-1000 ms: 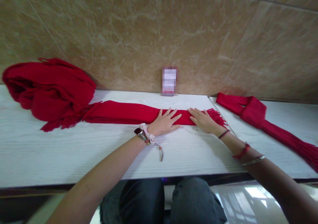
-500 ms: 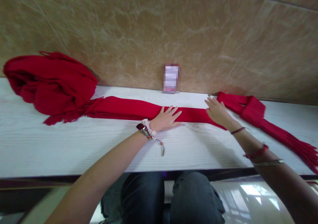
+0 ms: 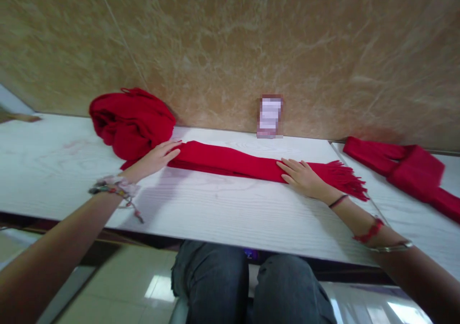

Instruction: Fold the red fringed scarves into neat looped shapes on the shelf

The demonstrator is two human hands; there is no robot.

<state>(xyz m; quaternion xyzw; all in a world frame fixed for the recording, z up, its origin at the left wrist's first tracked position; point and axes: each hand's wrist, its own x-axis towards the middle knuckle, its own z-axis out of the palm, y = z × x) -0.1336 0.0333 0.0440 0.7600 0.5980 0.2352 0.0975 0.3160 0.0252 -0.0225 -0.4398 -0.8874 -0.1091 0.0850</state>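
Observation:
A red scarf (image 3: 230, 161), folded into a long narrow strip, lies across the white table in the head view. Its fringe fans out at the right end. My left hand (image 3: 154, 160) lies with fingers stretched over the strip's left end, hiding part of it. Toward the right end, my right hand (image 3: 300, 176) rests flat on the cloth just before the fringe, fingers spread. Behind my left hand sits a bunched heap of red cloth (image 3: 132, 120). Off to the right is another red scarf (image 3: 413, 170), loosely folded, running out of view.
A phone-like object (image 3: 270, 116), blurred out, leans upright against the brown marbled wall (image 3: 223, 51). The white table (image 3: 215, 214) has a seam near its right part. My knees are under its front edge.
My left hand has slid left to the strip's end near the heap. My right hand now lies on the cloth, and the strip's right-hand fringe has come into view. The camera has turned left.

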